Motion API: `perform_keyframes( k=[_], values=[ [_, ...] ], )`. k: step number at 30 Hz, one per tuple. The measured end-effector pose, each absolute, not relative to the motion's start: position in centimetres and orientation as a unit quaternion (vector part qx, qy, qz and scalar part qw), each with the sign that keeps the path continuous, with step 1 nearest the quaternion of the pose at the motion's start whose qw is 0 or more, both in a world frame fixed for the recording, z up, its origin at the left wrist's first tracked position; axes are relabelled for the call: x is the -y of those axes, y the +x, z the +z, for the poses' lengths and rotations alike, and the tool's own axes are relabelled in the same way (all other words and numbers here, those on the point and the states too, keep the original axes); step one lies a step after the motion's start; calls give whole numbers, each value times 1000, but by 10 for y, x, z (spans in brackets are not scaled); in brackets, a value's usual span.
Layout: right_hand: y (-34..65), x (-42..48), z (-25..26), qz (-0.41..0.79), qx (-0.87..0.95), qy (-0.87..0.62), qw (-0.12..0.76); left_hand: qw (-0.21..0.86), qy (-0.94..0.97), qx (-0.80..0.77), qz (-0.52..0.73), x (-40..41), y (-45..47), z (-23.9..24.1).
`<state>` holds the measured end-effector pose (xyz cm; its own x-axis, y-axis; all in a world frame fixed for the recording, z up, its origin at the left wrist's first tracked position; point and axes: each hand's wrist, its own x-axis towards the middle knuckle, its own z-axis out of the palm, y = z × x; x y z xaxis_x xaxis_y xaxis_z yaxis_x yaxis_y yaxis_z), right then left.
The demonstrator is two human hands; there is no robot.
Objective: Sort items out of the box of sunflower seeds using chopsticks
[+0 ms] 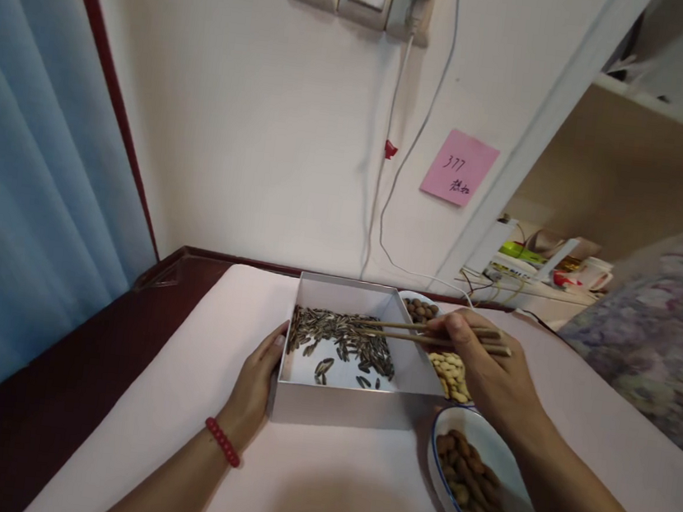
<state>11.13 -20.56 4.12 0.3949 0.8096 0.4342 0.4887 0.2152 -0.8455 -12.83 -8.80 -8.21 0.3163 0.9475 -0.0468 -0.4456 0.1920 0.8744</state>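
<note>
A white open box (348, 406) holds dark striped sunflower seeds (332, 330), mostly toward its far side, with a few loose ones nearer me. My left hand (258, 374) lies against the box's left wall, fingers along its outside. In my right hand (481, 364) is a pair of chopsticks (403, 332), reaching over the right wall with their tips among the seeds. Whether a seed is pinched between the tips I cannot tell. Just right of the box, partly covered by my right hand, are pale nuts (450, 376) and a dish of round brown nuts (420, 310).
A blue-rimmed white bowl (439, 476) of peanuts in their shells (472, 484) stands at the near right, below my right forearm. Behind the table rises a wall with switches, a plugged-in cable (406, 73) and a pink note (459, 168). A blue curtain (38, 136) hangs left.
</note>
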Motion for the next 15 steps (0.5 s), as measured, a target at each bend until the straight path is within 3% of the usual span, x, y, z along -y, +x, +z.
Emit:
perform_keyframes(
  k=[7,11,15],
  values=[
    [139,291,76,-36,446,-603,660,699,405,-322,494,87,-127,-82],
    [164,323,72,-103,359,-673,639,699,404,-327,491,89,-126,-78],
    [194,336,48,-73,317,-725,607,702,394,-335,490,90,-126,-75]
  ],
)
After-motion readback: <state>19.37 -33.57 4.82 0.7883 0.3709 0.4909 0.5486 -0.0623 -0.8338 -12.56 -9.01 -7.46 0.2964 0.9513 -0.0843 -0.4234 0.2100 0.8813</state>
